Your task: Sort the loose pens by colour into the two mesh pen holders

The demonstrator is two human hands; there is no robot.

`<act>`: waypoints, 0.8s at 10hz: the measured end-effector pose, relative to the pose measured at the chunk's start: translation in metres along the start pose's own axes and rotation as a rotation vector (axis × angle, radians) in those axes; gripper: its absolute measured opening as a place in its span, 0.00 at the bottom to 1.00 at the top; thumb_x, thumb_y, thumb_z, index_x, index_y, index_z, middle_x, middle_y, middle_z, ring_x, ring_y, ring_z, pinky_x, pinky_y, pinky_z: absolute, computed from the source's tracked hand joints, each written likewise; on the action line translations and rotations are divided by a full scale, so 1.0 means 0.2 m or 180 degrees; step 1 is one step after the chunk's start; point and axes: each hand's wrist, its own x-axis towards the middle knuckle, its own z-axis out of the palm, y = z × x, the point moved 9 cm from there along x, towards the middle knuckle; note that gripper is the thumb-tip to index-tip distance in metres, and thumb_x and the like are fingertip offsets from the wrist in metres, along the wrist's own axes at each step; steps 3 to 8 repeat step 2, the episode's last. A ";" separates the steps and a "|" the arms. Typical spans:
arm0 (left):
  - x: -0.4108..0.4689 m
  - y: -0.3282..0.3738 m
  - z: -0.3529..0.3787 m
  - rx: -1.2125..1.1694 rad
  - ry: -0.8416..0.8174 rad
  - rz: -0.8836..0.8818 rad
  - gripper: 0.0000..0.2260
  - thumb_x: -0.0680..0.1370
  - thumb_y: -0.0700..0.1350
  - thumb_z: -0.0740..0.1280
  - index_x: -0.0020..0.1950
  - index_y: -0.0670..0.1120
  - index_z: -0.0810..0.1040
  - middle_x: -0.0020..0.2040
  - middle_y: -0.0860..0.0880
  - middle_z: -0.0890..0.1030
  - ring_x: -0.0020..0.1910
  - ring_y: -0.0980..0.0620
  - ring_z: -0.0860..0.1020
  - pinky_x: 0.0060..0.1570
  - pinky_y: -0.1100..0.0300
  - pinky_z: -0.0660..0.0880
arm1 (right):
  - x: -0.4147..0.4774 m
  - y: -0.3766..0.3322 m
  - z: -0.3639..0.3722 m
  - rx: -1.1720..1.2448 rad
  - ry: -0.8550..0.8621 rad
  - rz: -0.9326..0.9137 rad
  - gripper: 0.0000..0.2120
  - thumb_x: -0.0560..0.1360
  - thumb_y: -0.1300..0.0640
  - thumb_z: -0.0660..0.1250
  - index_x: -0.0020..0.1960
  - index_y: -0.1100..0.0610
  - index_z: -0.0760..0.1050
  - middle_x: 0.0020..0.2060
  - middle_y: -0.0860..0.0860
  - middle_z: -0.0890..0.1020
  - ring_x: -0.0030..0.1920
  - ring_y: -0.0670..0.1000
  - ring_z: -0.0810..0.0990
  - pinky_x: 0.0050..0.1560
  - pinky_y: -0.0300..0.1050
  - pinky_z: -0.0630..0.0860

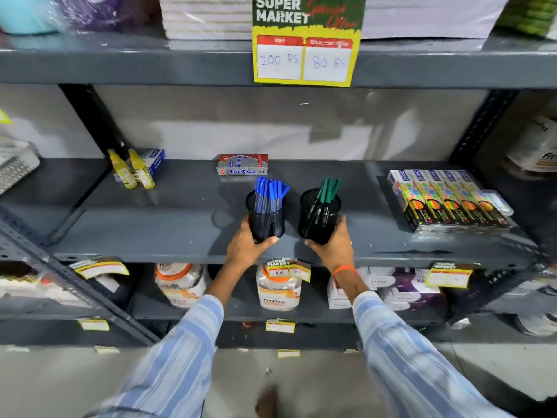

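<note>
Two black mesh pen holders stand side by side on the grey metal shelf [168,233]. The left holder [266,218] is filled with several blue pens [269,191]. The right holder [320,217] contains several green pens [329,190] and leans slightly. My left hand [247,245] wraps around the base of the left holder. My right hand [334,247] grips the base of the right holder. I see no loose pens on the shelf.
A red-and-silver box [242,165] lies behind the holders. Two yellow bottles [132,168] stand at the back left, and boxed pencil packs [446,199] lie at the right. A price sign [306,40] hangs from the shelf above. Jars [278,286] sit on the shelf below.
</note>
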 end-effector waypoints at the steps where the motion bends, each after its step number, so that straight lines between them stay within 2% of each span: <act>1: -0.08 0.11 -0.02 0.0731 -0.0256 -0.0214 0.29 0.70 0.59 0.70 0.62 0.42 0.69 0.59 0.39 0.78 0.55 0.38 0.76 0.51 0.48 0.74 | -0.05 -0.05 -0.06 -0.0640 -0.0340 0.0222 0.46 0.69 0.45 0.70 0.71 0.67 0.49 0.65 0.66 0.71 0.65 0.66 0.69 0.65 0.58 0.68; 2: -0.15 0.22 -0.09 0.1106 -0.0118 -0.0236 0.25 0.71 0.61 0.68 0.56 0.43 0.72 0.57 0.40 0.78 0.54 0.39 0.76 0.49 0.49 0.74 | -0.09 -0.13 -0.17 -0.0834 -0.0430 0.0292 0.38 0.71 0.38 0.64 0.67 0.66 0.60 0.62 0.65 0.75 0.63 0.64 0.73 0.61 0.56 0.71; 8: -0.15 0.22 -0.09 0.1106 -0.0118 -0.0236 0.25 0.71 0.61 0.68 0.56 0.43 0.72 0.57 0.40 0.78 0.54 0.39 0.76 0.49 0.49 0.74 | -0.09 -0.13 -0.17 -0.0834 -0.0430 0.0292 0.38 0.71 0.38 0.64 0.67 0.66 0.60 0.62 0.65 0.75 0.63 0.64 0.73 0.61 0.56 0.71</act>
